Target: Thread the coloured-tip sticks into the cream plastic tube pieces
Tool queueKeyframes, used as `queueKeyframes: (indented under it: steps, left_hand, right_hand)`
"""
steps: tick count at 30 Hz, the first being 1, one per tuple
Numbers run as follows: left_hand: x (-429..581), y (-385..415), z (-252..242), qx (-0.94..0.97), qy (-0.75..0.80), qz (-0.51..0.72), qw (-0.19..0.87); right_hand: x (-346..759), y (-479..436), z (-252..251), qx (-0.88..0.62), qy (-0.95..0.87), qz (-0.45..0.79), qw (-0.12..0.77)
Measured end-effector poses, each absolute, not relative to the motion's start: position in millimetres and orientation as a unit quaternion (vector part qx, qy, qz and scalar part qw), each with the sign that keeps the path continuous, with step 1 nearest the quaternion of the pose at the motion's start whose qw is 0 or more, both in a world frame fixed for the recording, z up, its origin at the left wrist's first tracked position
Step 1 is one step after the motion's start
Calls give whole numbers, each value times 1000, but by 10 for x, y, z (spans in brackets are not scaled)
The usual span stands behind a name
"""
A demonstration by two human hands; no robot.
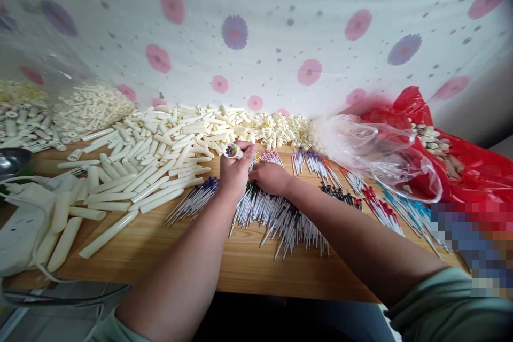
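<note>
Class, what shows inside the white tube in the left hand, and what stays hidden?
Small coloured spots show within the round end of the white tube. Its wall and the left hand hide anything deeper.

A light-brown wooden table (256,272) with visible grain runs across the room. Behind the table hangs a smooth white sheet (264,21) printed with pink and purple flowers and small grey spots, covering the wall area. Below the table's left end shows a grey floor (56,318) crossed by a pale strip. Light is soft, dimming beyond the table's right end and underneath it.
</note>
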State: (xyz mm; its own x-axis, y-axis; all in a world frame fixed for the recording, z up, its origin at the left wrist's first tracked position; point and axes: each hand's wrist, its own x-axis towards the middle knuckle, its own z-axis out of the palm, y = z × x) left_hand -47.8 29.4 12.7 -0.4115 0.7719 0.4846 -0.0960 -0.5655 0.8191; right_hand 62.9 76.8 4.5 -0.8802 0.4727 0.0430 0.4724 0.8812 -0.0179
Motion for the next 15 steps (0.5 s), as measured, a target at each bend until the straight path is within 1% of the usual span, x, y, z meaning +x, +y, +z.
queueKeyframes:
  steps: [5, 8, 10, 12, 15]
  left_hand:
    - [-473, 276, 164, 438, 399, 752, 290]
    - [-459, 257, 189, 435, 432, 728, 307]
    - [-438, 239, 188, 473, 463, 664, 348]
    - [-404, 217, 171, 543, 486, 561, 392]
    - [-334, 178, 131, 629, 486, 432, 426]
  right_hand:
    - [766, 754, 146, -218, -976, 2, 25]
    - [1016, 740, 240, -207, -975, 21, 70]
    - [1228, 714, 304, -191, -972, 53, 129]
    - [1433, 671, 350, -183, -959, 98, 194]
    - [1660, 602, 340, -204, -925, 163, 276]
